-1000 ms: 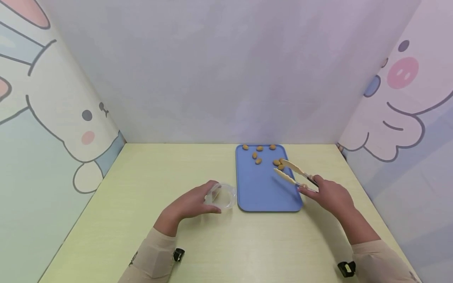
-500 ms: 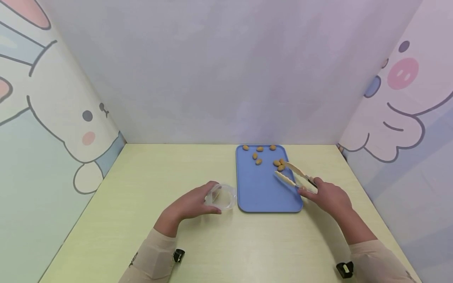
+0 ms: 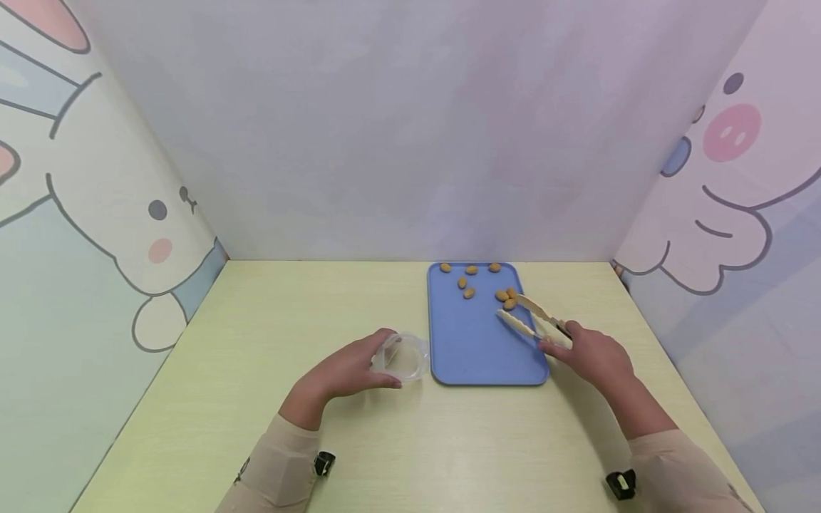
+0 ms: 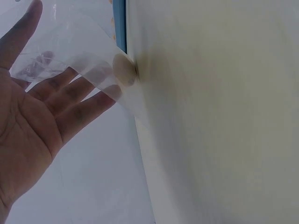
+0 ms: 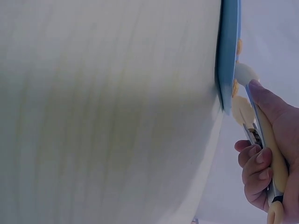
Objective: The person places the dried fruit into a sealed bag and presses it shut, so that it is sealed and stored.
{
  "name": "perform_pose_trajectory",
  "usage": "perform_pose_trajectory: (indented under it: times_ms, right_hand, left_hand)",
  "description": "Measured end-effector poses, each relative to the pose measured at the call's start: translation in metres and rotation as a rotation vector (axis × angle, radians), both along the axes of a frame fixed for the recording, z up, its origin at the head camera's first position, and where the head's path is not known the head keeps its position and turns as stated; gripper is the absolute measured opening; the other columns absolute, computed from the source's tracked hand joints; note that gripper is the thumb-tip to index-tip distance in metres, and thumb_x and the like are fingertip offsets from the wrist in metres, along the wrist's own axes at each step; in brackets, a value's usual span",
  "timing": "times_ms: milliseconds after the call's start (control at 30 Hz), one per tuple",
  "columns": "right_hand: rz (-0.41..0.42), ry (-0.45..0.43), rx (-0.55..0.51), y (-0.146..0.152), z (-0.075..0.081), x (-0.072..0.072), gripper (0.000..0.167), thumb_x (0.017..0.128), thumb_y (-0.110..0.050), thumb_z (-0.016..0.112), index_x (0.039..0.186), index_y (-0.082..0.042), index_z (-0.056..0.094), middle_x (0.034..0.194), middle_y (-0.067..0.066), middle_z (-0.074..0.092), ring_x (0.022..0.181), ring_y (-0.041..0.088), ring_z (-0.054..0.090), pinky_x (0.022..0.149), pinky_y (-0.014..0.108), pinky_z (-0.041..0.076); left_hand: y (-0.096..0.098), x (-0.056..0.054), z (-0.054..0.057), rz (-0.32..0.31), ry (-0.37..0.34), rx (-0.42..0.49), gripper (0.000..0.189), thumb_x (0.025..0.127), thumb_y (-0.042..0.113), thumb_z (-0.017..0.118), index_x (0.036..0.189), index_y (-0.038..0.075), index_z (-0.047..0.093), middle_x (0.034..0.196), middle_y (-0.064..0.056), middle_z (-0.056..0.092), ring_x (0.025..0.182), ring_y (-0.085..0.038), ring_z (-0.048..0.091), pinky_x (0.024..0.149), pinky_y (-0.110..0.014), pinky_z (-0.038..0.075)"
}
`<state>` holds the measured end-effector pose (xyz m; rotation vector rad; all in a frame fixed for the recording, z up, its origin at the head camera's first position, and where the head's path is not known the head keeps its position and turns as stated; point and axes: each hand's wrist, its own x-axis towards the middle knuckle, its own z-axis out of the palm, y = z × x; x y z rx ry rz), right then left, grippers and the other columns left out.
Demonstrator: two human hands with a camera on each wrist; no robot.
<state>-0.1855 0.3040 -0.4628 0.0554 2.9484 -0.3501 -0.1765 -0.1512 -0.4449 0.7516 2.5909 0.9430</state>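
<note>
Stillness is marking our left side: beside the left edge of the flat blue rectangular tray [image 3: 484, 356], our left hand [image 3: 346, 365] is holding the clear round plastic cup [image 3: 410, 358], curving round its wall, and neither is shifting from where it was a second ago. On the tray, the eight brown oval almond-like nuts [image 3: 470, 293] are lying much as they were, five toward its far end, three clustering near its right edge. Just off that right edge, our right hand [image 3: 593, 355] is gripping the cream-tipped metal tongs [image 3: 517, 324]; we are drawing them slightly back from the cluster, their tips standing apart over the tray. So, we are judging, no nut is being picked up at this moment.
</note>
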Motion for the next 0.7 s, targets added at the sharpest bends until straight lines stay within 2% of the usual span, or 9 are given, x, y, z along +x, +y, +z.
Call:
perform_pose_trajectory:
  times_ms: [300, 533, 700]
  right_hand:
    - [-0.006, 0.002, 0.024, -0.0049, 0.0038, -0.0021, 0.090, 0.081, -0.075, 0.056, 0.137, -0.006, 0.045, 0.088, 0.015, 0.064, 0.066, 0.025, 0.053, 0.050, 0.036, 0.037]
    - [-0.003, 0.010, 0.031, -0.0065, 0.0065, -0.0030, 0.086, 0.083, -0.073, 0.056, 0.136, -0.006, 0.046, 0.085, 0.015, 0.064, 0.065, 0.026, 0.054, 0.049, 0.037, 0.037]
    - [0.006, 0.026, 0.042, -0.0051, 0.0050, -0.0047, 0.082, 0.085, -0.071, 0.055, 0.135, -0.007, 0.047, 0.090, 0.018, 0.066, 0.067, 0.028, 0.056, 0.049, 0.039, 0.038]
  left_hand:
    - [0.0001, 0.0004, 0.0005, -0.006, 0.000, 0.005, 0.079, 0.077, 0.050, 0.080, 0.140, 0.022, 0.041, 0.118, -0.002, 0.059, 0.102, -0.014, 0.053, 0.091, -0.039, 0.046]
    - [0.0005, 0.0000, 0.0000, -0.007, 0.006, 0.007, 0.076, 0.077, 0.050, 0.080, 0.138, 0.025, 0.042, 0.118, -0.002, 0.060, 0.102, -0.013, 0.053, 0.091, -0.038, 0.046]
    - [0.0006, 0.0003, 0.0004, -0.013, 0.005, 0.016, 0.072, 0.077, 0.048, 0.080, 0.136, 0.027, 0.043, 0.117, -0.003, 0.060, 0.101, -0.012, 0.053, 0.091, -0.037, 0.046]
